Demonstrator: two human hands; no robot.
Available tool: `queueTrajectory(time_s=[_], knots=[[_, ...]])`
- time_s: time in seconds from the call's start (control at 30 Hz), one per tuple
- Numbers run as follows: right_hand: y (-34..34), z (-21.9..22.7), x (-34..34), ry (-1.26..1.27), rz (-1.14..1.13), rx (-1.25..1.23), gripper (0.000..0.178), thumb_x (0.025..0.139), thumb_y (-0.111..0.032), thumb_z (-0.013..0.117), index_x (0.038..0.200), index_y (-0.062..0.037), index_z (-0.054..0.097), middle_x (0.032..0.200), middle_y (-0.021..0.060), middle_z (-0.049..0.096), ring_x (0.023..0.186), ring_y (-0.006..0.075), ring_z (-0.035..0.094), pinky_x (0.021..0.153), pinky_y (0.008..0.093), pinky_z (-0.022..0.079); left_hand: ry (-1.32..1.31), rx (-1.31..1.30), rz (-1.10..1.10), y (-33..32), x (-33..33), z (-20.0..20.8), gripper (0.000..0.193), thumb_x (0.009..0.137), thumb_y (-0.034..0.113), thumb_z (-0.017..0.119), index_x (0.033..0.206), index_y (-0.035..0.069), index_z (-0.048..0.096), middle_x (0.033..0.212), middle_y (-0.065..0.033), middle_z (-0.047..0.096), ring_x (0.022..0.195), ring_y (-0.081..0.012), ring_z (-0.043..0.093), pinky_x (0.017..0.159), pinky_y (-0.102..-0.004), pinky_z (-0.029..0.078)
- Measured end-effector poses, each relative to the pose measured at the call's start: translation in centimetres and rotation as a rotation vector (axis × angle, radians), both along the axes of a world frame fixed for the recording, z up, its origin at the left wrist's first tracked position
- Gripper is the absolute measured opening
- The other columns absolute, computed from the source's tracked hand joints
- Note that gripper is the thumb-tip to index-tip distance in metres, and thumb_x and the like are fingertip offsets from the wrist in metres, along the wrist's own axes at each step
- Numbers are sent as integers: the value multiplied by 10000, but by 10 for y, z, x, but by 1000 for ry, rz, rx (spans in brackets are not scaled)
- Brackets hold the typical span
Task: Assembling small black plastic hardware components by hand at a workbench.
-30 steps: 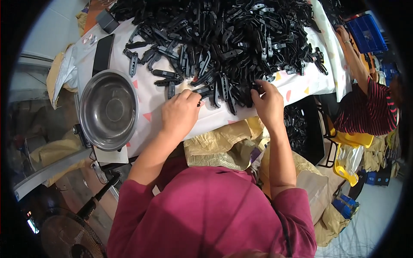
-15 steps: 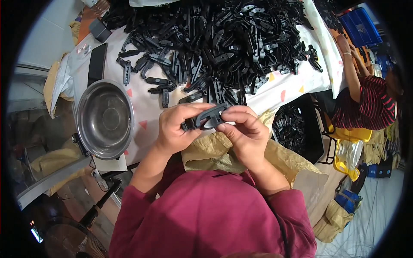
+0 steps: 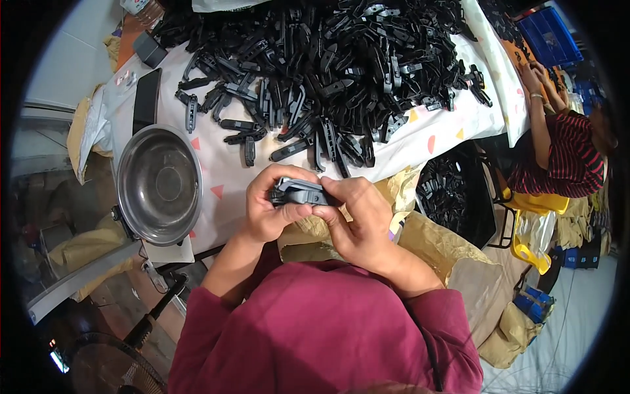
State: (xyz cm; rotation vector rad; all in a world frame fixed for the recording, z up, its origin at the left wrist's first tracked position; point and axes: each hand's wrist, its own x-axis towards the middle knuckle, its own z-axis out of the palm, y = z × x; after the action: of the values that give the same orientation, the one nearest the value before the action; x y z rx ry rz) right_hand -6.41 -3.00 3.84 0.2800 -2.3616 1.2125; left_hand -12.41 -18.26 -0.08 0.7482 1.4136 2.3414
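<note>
Both my hands hold a small bundle of black plastic parts (image 3: 298,192) close to my chest, above my lap. My left hand (image 3: 272,207) wraps the bundle's left end from below, thumb across it. My right hand (image 3: 357,217) pinches the right end with its fingers on top. A large heap of the same black plastic parts (image 3: 335,72) covers the white patterned cloth on the table (image 3: 230,177) in front of me. Several loose parts lie at the heap's near edge.
An empty steel bowl (image 3: 159,184) sits at the table's left end, beside a black flat device (image 3: 146,98). A black crate of parts (image 3: 453,197) stands right of my lap among brown bags (image 3: 446,262). A person in a striped shirt (image 3: 564,154) works at the right.
My hands left the heap's edge, pulled back toward my chest with black parts, and now press them together more closely than half a second ago.
</note>
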Motion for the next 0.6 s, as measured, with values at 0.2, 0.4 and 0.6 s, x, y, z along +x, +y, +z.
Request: queueTrajectory(time_s=[0.2,0.4,0.6], knots=[[14,-16,-1,-96,42,185,470,695,-120,741,1106,-22,535,1036,131,563,791,250,593,599,282,488,320,-497,468,-47,-2,16,306,753,134,688,978,-11,541,955,-143,590,869,-226,571,781,-326,453],[63,-44,-18,-553,-441,172,347,716,-133,717,1012,9,602,794,142,620,637,222,592,594,286,471,653,-1667,950,-125,-26,14,331,750,188,667,1041,56,580,962,-103,589,895,-295,549,841,-417,398],[74,-57,-34,-654,-366,-24,345,726,-49,667,1054,15,582,766,98,608,647,148,581,618,272,471,774,-1239,422,-3,-32,10,151,753,131,624,879,55,658,867,-74,605,826,-243,553,718,-338,448]])
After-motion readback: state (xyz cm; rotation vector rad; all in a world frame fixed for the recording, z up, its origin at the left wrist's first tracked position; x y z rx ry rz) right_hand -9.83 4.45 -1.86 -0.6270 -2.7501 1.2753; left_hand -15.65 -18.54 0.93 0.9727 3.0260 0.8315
